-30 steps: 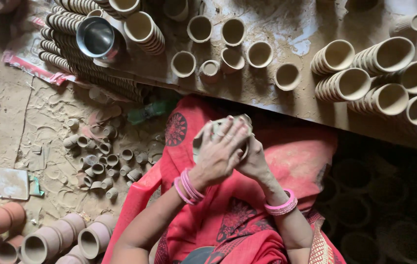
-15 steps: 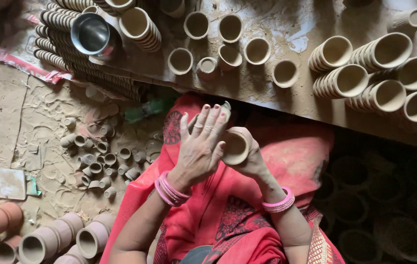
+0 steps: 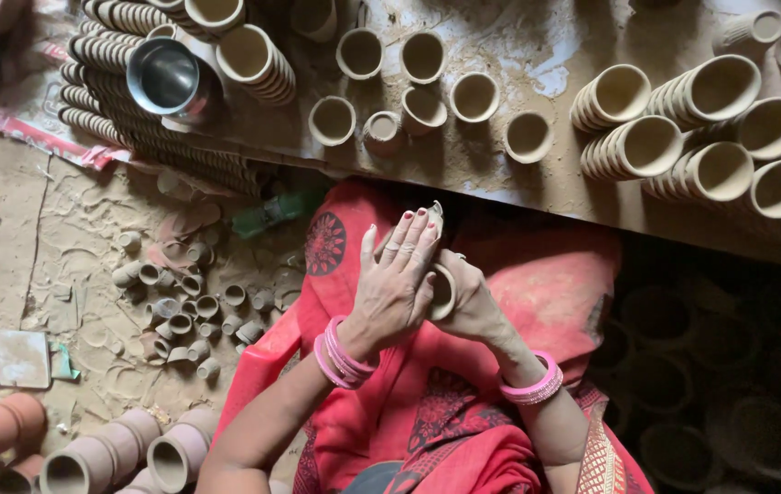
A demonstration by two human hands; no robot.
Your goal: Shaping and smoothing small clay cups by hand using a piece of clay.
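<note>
Clay cup [image 3: 442,291]: small, unfired, pale tan; held over the lap, in front of the near edge of the work board [image 3: 537,197], its open mouth facing the left hand.
Right hand [image 3: 474,304]: wrapped round the cup from behind, fingers closed on its wall; pink bangles at the wrist.
Left hand [image 3: 397,282]: flat, fingers straight and together, palm laid against the cup's rim; pink bangles at the wrist.
Hands: together, the cup clamped between them.
Board, middle: loose single cups [image 3: 423,57] standing mouth up.
Board, right end: nested cup stacks [image 3: 683,128] lying on their sides.
Board, left end: steel bowl [image 3: 165,78] resting among more lying stacks.
Floor, left: scatter of tiny clay pots [image 3: 184,306] on dusty ground.
Floor, lower left corner: darker reddish cups [image 3: 88,453] lying in rows.
Seat: red plastic chair [image 3: 258,366], its edge visible beside the red garment.
</note>
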